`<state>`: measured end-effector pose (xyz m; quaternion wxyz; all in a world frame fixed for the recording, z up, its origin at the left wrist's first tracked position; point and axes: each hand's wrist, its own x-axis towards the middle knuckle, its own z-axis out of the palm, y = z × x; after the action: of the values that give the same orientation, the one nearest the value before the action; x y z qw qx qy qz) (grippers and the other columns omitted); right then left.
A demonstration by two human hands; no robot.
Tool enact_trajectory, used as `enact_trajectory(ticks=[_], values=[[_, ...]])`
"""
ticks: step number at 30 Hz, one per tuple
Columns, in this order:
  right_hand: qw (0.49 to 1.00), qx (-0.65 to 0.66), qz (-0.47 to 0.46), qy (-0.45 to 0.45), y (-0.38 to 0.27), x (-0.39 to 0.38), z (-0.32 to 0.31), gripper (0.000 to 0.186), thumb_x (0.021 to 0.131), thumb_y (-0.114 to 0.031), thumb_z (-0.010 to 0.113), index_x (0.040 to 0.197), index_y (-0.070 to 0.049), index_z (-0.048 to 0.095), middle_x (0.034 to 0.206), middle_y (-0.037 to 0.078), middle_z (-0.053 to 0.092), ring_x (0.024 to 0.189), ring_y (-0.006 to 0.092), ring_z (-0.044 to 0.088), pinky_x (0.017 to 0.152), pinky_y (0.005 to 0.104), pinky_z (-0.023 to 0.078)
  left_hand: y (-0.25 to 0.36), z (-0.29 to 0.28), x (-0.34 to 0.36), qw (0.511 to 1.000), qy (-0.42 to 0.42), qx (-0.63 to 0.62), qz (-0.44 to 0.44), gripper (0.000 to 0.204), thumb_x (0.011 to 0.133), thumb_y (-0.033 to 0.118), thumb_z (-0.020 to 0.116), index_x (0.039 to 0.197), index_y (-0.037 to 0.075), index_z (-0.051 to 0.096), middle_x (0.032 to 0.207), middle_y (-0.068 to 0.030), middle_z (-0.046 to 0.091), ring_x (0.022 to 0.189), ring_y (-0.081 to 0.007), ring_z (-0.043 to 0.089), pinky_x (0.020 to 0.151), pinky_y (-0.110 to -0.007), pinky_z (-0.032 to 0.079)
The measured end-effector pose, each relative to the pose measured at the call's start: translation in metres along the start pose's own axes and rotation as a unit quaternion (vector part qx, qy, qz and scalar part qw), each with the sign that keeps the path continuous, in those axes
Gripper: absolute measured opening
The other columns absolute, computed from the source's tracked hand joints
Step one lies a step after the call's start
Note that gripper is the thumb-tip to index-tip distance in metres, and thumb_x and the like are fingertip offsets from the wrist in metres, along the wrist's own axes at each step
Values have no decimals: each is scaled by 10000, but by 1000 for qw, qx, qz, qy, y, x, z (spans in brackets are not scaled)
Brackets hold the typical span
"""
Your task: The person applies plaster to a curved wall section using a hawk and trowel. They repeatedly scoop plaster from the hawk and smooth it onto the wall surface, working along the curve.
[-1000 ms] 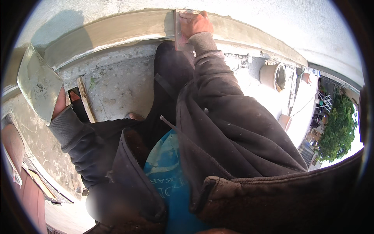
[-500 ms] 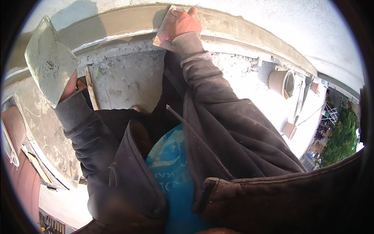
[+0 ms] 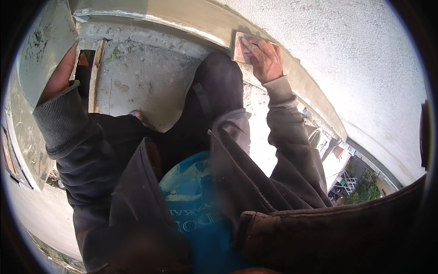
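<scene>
My right hand (image 3: pixel 263 58) presses a small reddish float (image 3: pixel 239 47) flat against a smooth grey plaster band (image 3: pixel 191 18) that runs along the foot of a rough white wall (image 3: pixel 356 59). My left hand (image 3: pixel 58 77) is raised at the upper left and grips a flat grey plaster board (image 3: pixel 45 43) smeared with mortar; the board hides most of that hand. Both arms wear dark sleeves. My dark trouser leg (image 3: pixel 214 96) stands on the concrete ledge (image 3: pixel 141 77) below the band.
A wooden strip (image 3: pixel 95 75) lies on the ledge at the left next to a dark gap. Far below at the right are rooftops, a white scaffold frame (image 3: pixel 346 182) and green trees. A blue shirt shows between my jacket flaps.
The view has swung, and the plaster band now runs toward the right. My right hand has slid the float along the band. My left hand has lifted the board higher, toward the top left.
</scene>
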<state>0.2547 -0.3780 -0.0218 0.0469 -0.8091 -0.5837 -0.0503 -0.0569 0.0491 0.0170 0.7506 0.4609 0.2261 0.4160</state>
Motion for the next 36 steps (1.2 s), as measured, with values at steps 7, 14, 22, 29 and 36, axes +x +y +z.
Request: enact_trajectory(ticks=[7, 14, 22, 29, 36], values=[[1000, 22, -18, 8, -41, 73, 9, 492, 848, -112, 720, 1314, -265, 684, 1228, -26, 658, 1082, 225, 635, 896, 422, 464, -1, -1, -13, 1000, 26, -4, 6, 507, 1026, 319, 539, 1444, 40, 475, 1448, -154, 522, 1326, -321, 509, 1120, -466, 435], [999, 45, -24, 14, -54, 76, 16, 524, 820, -40, 683, 1293, -265, 690, 1220, -15, 665, 1108, 254, 634, 866, 467, 504, 4, 5, -15, 999, 29, 0, 14, 519, 1027, 335, 539, 1453, 48, 469, 1458, -153, 517, 1335, -323, 504, 1123, -471, 432], [992, 109, 64, 32, -34, 42, 13, 484, 834, -64, 658, 1273, -265, 691, 1211, -20, 665, 1094, 252, 644, 867, 484, 514, 8, 12, -18, 999, 35, -6, 17, 533, 1027, 352, 539, 1463, 56, 463, 1469, -152, 511, 1344, -325, 498, 1128, -476, 428], [993, -16, 113, 21, -40, 74, 12, 442, 868, -106, 652, 1278, -267, 683, 1198, -20, 657, 1114, 241, 637, 879, 475, 516, -2, 14, -14, 999, 41, -27, 16, 545, 1027, 368, 538, 1472, 64, 458, 1478, -151, 505, 1352, -327, 493, 1131, -481, 425], [994, 60, 70, 52, -93, 110, 27, 460, 843, -52, 635, 1255, -249, 683, 1226, -19, 661, 1150, 220, 621, 928, 466, 482, -1, 37, -16, 999, 31, -16, 22, 557, 1028, 383, 538, 1481, 71, 452, 1488, -150, 500, 1361, -329, 488, 1135, -485, 422]])
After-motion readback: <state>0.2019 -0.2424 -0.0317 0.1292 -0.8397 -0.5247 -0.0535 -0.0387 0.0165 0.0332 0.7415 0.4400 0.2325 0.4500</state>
